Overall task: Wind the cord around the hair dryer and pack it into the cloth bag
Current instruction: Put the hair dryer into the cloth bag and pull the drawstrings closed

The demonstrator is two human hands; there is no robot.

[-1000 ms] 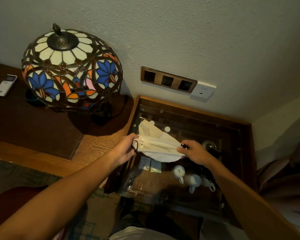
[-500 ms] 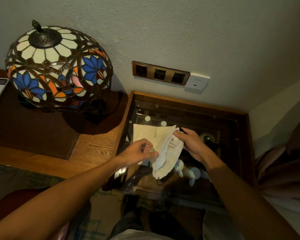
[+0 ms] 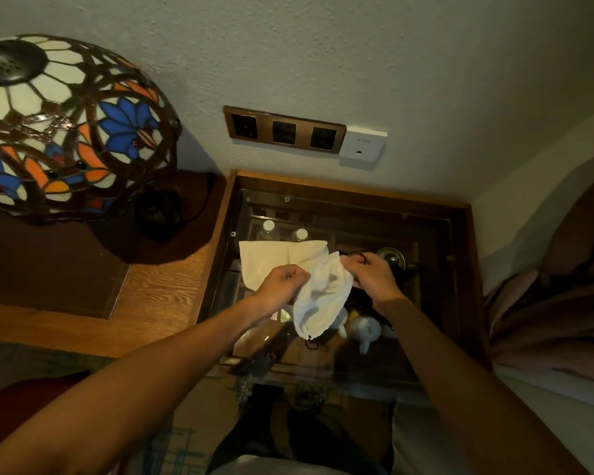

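A cream cloth bag hangs between my hands above the glass-topped side table. My left hand pinches the bag's left side. My right hand grips its upper right edge, with a thin black drawstring looped over a finger. The bag's lower end droops down, and a black cord end dangles below it. Something dark lies on the glass under my right hand; I cannot make out whether it is the hair dryer.
A stained-glass lamp stands on the wooden desk at left. A three-socket panel and a white wall plate are on the wall. White cups show under the glass. Bedding lies at right.
The bag was stretched flat between my hands. It has since folded and now droops downward, as my hands came closer together. The camera has shifted right, so the lamp sits further left.
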